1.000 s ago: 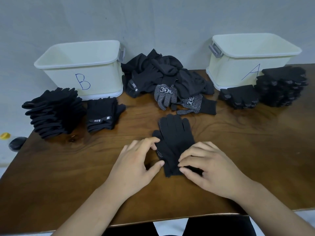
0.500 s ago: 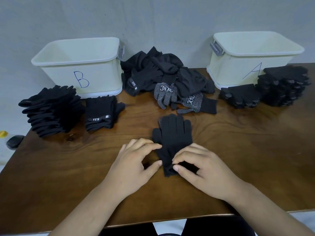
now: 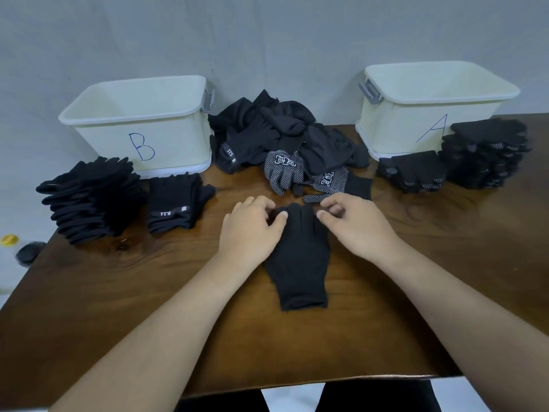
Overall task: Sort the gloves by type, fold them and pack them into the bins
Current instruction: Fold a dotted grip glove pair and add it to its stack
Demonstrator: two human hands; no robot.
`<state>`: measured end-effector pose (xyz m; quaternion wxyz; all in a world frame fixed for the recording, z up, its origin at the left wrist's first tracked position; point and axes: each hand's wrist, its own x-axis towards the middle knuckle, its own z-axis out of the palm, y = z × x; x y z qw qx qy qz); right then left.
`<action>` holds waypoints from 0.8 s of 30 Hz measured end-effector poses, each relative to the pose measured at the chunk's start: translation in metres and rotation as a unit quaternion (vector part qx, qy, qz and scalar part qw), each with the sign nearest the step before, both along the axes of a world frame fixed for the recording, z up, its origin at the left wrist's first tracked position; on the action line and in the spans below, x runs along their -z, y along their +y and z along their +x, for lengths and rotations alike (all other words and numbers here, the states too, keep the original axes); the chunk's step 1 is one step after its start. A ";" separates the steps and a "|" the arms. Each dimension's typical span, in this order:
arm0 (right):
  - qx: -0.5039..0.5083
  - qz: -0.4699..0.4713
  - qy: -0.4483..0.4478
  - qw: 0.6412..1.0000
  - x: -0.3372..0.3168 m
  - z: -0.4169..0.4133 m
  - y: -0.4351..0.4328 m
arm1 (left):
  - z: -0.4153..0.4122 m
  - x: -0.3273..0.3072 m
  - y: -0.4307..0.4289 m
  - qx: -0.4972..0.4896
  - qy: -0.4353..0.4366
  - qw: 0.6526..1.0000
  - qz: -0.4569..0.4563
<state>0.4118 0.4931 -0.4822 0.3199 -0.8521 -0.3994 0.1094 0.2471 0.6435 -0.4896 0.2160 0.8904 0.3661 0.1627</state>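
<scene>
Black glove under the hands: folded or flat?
Spread flat, unfolded: the black knit glove lies full length on the brown wooden table, cuff nearest the person.

table (image 3: 445, 292) carries 2 bins (image 3: 184, 144), 4 glove stacks (image 3: 89, 200), loose pile (image 3: 267, 135), flat glove (image 3: 300, 263).

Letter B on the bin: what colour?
The letter B is blue, handwritten; head view shows it.

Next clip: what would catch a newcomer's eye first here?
The left hand and right hand pinch the fingertip end of a black glove lying flat mid-table. Behind it, a loose heap of gloves sits between pale bin B and bin A, each fronted by folded stacks.
</scene>
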 end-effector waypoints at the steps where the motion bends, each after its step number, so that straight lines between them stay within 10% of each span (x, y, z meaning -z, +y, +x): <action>1: 0.003 0.000 0.010 1.000 0.002 0.003 0.007 | 0.006 0.001 -0.001 -0.010 0.003 1.000 0.014; 24: -0.011 0.048 -0.125 0.991 0.028 0.004 0.011 | 0.037 0.011 0.019 0.071 -0.065 0.995 0.021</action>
